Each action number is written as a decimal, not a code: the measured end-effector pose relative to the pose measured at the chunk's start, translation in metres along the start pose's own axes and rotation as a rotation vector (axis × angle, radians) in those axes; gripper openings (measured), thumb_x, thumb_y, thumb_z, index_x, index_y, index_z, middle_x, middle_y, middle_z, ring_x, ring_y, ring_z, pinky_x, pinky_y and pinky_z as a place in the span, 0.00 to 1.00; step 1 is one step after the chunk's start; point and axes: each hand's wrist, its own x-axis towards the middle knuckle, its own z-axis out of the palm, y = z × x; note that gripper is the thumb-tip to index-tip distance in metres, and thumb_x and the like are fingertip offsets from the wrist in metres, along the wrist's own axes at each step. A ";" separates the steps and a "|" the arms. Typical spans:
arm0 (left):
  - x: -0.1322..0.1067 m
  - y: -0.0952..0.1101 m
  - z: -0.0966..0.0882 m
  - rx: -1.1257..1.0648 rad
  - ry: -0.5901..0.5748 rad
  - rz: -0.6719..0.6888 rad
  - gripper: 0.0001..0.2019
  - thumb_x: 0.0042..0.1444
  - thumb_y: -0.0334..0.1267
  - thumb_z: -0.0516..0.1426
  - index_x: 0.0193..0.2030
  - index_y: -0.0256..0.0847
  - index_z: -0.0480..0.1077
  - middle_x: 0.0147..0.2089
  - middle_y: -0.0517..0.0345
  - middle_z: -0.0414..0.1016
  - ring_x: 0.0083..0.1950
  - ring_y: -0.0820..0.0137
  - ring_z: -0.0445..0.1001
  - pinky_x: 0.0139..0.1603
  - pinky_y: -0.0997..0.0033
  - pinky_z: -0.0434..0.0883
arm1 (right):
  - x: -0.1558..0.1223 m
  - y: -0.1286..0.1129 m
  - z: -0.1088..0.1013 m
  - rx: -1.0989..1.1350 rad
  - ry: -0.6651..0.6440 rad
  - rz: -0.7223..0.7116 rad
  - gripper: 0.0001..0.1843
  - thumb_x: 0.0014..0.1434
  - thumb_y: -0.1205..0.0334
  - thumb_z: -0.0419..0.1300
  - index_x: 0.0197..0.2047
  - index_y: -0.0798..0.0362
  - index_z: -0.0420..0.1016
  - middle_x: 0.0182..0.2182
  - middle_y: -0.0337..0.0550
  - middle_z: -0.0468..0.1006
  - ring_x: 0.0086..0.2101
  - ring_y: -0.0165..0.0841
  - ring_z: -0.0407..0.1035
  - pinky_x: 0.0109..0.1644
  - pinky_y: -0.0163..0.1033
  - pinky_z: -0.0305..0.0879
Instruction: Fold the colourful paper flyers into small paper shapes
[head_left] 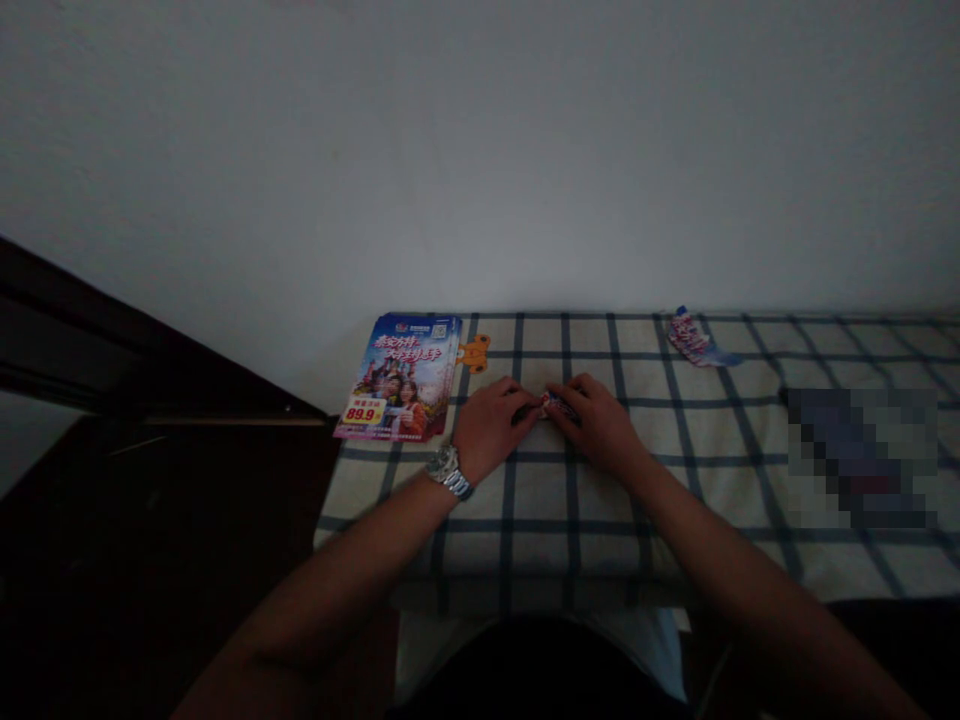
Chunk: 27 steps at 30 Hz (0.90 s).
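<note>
My left hand (489,424) and my right hand (596,418) meet on the checked tablecloth (540,500), fingers curled and pinched together. Between them sits a small folded piece of coloured paper (550,405), red, white and blue, held at both ends by the fingertips. A metal watch (448,470) is on my left wrist. Both forearms reach in from the bottom of the view.
A stack of colourful printed flyers (401,377) lies at the table's left corner, with a small orange shape (475,352) beside it. A folded paper piece (694,338) rests at the far right by the white wall. Dark wooden furniture (150,420) stands on the left.
</note>
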 end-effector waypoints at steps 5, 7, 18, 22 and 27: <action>0.000 0.000 0.002 -0.004 0.016 -0.013 0.11 0.67 0.46 0.58 0.52 0.48 0.77 0.45 0.57 0.75 0.44 0.67 0.75 0.44 0.66 0.70 | 0.000 0.000 -0.001 0.038 -0.002 0.003 0.18 0.69 0.54 0.58 0.58 0.51 0.74 0.47 0.52 0.74 0.46 0.45 0.72 0.53 0.50 0.72; 0.000 -0.001 0.003 -0.003 0.021 -0.010 0.11 0.67 0.46 0.58 0.52 0.47 0.76 0.45 0.56 0.75 0.44 0.67 0.75 0.43 0.66 0.70 | 0.000 0.001 0.000 0.049 0.004 0.000 0.17 0.69 0.54 0.58 0.58 0.51 0.74 0.47 0.52 0.74 0.47 0.45 0.72 0.53 0.51 0.72; 0.001 -0.002 0.003 -0.041 0.035 0.049 0.11 0.67 0.44 0.58 0.50 0.44 0.77 0.44 0.56 0.73 0.46 0.66 0.74 0.46 0.65 0.71 | 0.000 0.001 -0.001 0.103 0.024 -0.017 0.17 0.67 0.56 0.62 0.56 0.50 0.71 0.49 0.51 0.78 0.49 0.47 0.71 0.55 0.53 0.69; 0.001 -0.001 0.004 -0.082 0.033 0.043 0.09 0.66 0.42 0.59 0.49 0.43 0.76 0.46 0.55 0.72 0.47 0.65 0.73 0.48 0.65 0.72 | 0.000 0.001 -0.002 0.116 0.012 -0.002 0.16 0.65 0.56 0.63 0.55 0.49 0.72 0.48 0.50 0.79 0.48 0.47 0.71 0.53 0.52 0.69; 0.000 -0.002 0.004 -0.115 0.045 0.076 0.08 0.65 0.40 0.61 0.49 0.43 0.74 0.48 0.55 0.73 0.51 0.63 0.72 0.53 0.62 0.71 | 0.000 0.001 -0.003 0.167 0.012 0.022 0.17 0.65 0.56 0.63 0.55 0.50 0.72 0.47 0.49 0.79 0.47 0.45 0.73 0.52 0.50 0.70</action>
